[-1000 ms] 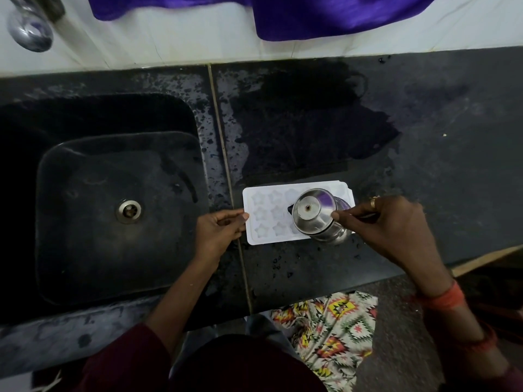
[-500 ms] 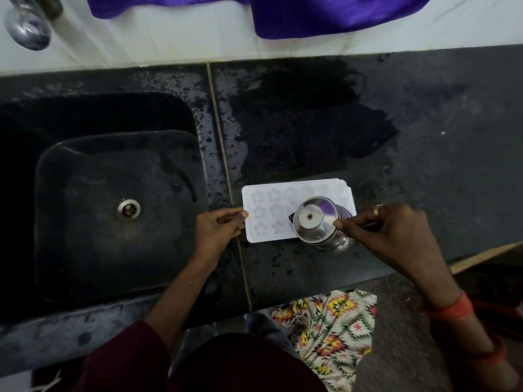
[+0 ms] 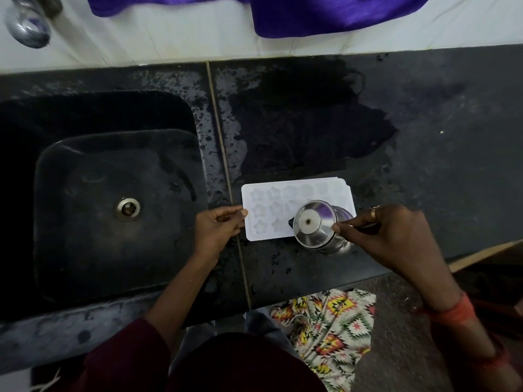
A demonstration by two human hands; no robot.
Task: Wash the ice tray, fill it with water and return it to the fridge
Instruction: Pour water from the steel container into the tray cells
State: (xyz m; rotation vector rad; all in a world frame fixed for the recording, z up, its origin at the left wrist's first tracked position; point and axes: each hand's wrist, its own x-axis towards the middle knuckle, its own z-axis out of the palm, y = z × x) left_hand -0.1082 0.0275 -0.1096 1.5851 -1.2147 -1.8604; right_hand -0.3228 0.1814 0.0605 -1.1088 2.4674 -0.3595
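Ice tray [image 3: 271, 210] lies flat on the wet worktop [image 3: 424, 165], centre-right of frame, just right of the sink [image 3: 113, 210]. Left hand [image 3: 218, 230] pinches its left edge btwn thumb & fingers. Right hand [image 3: 387, 236] has its grip clenched on a steel cup [image 3: 314, 224] tipped over the tray's lower-right cells. Can't make out water, probably pouring. Tray looks like thin, light, bendy plastic, slippery when wet. Once full, lift it level by both short ends.

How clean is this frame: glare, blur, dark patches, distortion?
Head view: dim overall; the black stone sink loses its left wall to shadow; the white plastic ice tray is washed out, its star moulds faint; the tilted steel cup reflects purple; the steel tap top left is blurred; straight edges bow, wide-angle distortion.
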